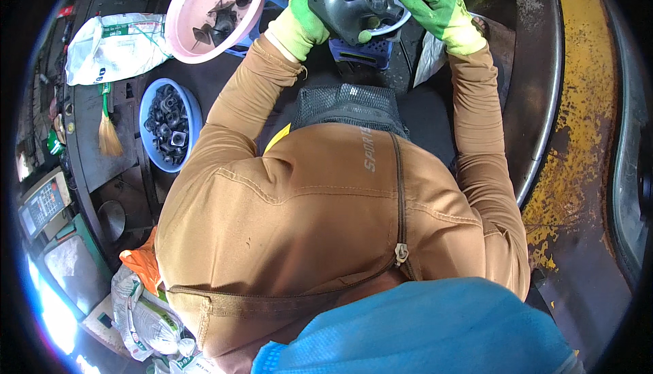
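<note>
My left hand (307, 21), in a green-and-yellow glove, grips a black moulded part (342, 8) from its left side. The part is hollow and shiny, with a round tubular opening facing right. My right hand (435, 12), gloved the same way, is at that opening with thumb and fingers pinched together. What lies between those fingertips is too small to tell. Both hands are at the top of the picture, over a white-rimmed bowl and a blue plastic stool (364, 56), which the part and gloves partly hide.
A pink basin (178, 32) with a few black pieces stands left of my left hand. Below it is a blue basin (195, 119) full of small black parts. A white sack (112, 64), a straw brush (109, 136) and a keypad panel (44, 205) are farther left. Worn yellow metal (578, 122) runs along the right.
</note>
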`<state>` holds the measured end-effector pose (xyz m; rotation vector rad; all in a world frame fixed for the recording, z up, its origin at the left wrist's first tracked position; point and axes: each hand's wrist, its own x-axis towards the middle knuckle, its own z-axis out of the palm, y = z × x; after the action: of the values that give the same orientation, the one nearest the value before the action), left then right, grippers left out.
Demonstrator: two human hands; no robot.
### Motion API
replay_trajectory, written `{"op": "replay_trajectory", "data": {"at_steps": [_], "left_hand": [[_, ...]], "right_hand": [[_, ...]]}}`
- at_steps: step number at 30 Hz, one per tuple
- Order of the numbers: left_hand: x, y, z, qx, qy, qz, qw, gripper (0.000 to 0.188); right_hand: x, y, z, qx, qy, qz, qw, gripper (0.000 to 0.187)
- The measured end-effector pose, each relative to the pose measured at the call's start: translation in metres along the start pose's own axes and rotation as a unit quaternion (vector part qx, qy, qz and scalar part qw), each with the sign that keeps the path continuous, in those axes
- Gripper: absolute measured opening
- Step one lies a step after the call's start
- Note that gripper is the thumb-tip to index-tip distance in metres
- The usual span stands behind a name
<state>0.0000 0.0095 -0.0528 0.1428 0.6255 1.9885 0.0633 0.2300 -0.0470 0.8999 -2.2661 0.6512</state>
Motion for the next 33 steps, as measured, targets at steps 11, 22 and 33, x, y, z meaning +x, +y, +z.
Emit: {"op": "replay_trajectory", "data": {"at_steps": [11,22,33], "left_hand": [[-0.007,0.005,0.005,-0.065,0.07,0.024,0.995,0.045],[0.006,0.005,-0.003,-0.031,-0.044,0.185,0.981,0.045],[0.008,0.002,0.013,0.309,0.022,0.419,0.854,0.072]], "right_hand": [[0.0,-0.005,0.003,-0.005,-0.027,-0.049,0.998,0.019],[-0.017,-0.01,0.034,0.27,-0.015,0.322,0.907,0.032],[-0.002,-0.041,0.03,0.475,0.02,0.468,0.745,0.038]]}}
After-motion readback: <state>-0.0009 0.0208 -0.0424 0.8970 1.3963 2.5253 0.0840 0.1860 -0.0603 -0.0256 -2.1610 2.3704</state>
